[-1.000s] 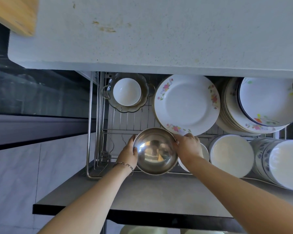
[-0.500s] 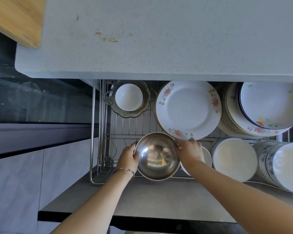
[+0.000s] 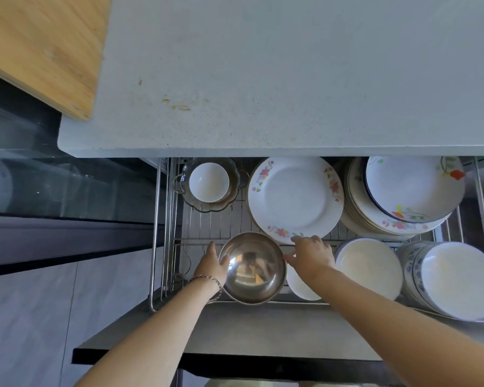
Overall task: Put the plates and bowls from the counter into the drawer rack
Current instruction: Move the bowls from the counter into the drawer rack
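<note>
Now the bowl [image 3: 252,268] is sitting low at the front-left corner of the rack [image 3: 154,219], open side up, between both hands. The left hand [image 3: 214,263] is pinching the left rim, with the thumb over the lip and the fingers lying along the outer wall. The right hand [image 3: 310,258] is touching the right rim with its thumb, fingers loosely curled; I cannot tell whether it is really gripping. Nor can I tell whether the bowl is resting on the rack or hanging just above it.

It is looking like polished steel, so it is probably light, stiff and hard to break, but slick under the fingers. The rim, taken at opposite sides, is looking like the surest hold, since the smooth wall is offering little to grip. The neighbours are the fragile part: a white bowl [image 3: 302,287] is lying just beside it on the right, and the plate [image 3: 295,199] is standing close behind, so a knock could be chipping either.
</note>
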The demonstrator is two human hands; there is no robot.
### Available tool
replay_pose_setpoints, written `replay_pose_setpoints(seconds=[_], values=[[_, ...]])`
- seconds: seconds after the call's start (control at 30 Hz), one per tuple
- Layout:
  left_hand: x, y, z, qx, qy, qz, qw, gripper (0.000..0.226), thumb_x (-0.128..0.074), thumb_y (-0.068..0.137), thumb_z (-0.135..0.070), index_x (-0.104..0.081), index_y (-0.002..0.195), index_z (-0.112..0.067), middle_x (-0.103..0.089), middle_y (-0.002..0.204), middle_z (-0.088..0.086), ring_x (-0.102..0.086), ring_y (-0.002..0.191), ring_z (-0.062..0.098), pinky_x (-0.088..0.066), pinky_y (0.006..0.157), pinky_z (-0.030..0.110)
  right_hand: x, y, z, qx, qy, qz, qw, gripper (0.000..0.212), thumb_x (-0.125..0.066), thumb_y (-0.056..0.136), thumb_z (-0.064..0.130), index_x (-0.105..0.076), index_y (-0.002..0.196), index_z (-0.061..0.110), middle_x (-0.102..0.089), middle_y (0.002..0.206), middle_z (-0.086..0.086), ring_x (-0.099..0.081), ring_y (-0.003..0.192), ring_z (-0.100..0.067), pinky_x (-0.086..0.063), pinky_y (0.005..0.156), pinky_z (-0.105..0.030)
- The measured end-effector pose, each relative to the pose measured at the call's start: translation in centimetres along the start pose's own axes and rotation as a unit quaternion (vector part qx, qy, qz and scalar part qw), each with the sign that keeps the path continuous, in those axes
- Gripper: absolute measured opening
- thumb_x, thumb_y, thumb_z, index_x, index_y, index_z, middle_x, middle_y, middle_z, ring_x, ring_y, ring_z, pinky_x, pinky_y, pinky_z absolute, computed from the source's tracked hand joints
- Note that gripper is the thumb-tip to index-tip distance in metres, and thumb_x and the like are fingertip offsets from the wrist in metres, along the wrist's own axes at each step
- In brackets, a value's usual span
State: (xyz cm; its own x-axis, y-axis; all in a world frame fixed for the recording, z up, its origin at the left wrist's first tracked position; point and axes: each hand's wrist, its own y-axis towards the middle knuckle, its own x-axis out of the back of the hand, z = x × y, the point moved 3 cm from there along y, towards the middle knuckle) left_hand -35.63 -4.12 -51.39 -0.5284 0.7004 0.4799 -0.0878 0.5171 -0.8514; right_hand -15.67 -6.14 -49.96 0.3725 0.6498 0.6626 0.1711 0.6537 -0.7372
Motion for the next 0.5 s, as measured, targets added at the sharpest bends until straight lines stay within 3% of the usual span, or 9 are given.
replay_pose_setpoints(seconds=[0.13,0.23,0.37,0.5], values=[[2.5,-4.2,-3.9,-0.059,0.045,-0.067,0.995,0.056,-0.042,0.097,-0.021,-0.02,0.148,-0.013,-0.028,0.151,0.011,-0.042,0.134,0.024,-0.036,0.106,0.03,3.9,-1.9,-1.4,0.007,-0.014,0.019,1.0,0.035,-0.046,0.092,0.021,-0.052,0.126,0.017,-0.061,0.124,-0.005,-0.05,0.12,-0.024,-0.037,0.099,-0.032],[4.9,-7.9,-8.5,-0.136,0.062,-0.08,0.985,0.043,-0.041,0.097,-0.017,-0.038,0.14,-0.014,-0.041,0.145,0.007,-0.044,0.131,0.021,-0.036,0.107,0.03,8.5,-3.9,-1.4,0.018,0.014,0.019,1.0,0.034,-0.044,0.093,0.021,-0.054,0.125,0.017,-0.059,0.127,-0.006,-0.056,0.116,-0.026,-0.043,0.094,-0.031],[9.9,-11.6,-15.9,-0.2,-0.009,-0.104,0.974,0.033,-0.038,0.097,-0.015,-0.057,0.123,-0.014,-0.059,0.128,0.003,-0.055,0.118,0.018,-0.041,0.094,0.023,16.4,-5.3,0.2,0.066,0.074,-0.017,0.995,0.036,-0.043,0.092,0.02,-0.056,0.125,0.018,-0.058,0.13,-0.001,-0.057,0.117,-0.022,-0.046,0.093,-0.028],[16.8,-12.6,-22.5,-0.215,-0.101,-0.178,0.955,0.027,-0.043,0.091,-0.011,-0.062,0.111,-0.013,-0.066,0.116,0.007,-0.061,0.106,0.023,-0.048,0.089,0.028,24.7,-4.6,3.2,0.074,0.133,-0.079,0.985,0.033,-0.045,0.085,0.011,-0.066,0.109,0.008,-0.067,0.118,-0.006,-0.063,0.11,-0.025,-0.051,0.091,-0.031]])
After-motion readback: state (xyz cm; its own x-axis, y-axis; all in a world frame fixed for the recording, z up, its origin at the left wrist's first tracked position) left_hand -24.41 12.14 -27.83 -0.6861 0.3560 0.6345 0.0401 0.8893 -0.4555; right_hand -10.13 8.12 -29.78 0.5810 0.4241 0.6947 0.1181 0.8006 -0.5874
